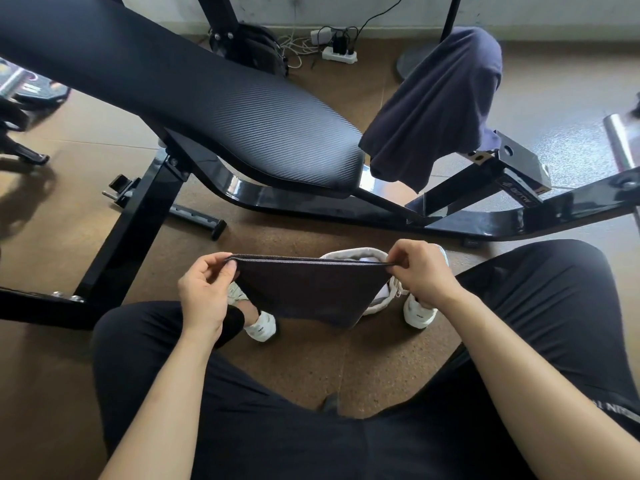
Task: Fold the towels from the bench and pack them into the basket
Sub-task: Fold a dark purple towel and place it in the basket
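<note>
Both hands, left hand (204, 289) and right hand (420, 271), pinch the doubled dark towel (311, 292) by its corners; another towel (436, 109) waits on the far bench (207, 98), basket unseen.

Forearms bare, extended forward. The left hand (204, 292) and right hand (420, 275) are level, well apart. Each pinches one top corner of the towel (311, 292).

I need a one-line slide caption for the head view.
A folded dark towel pinched at its corners by the left hand and right hand; a blue towel hangs on the bench.
</note>
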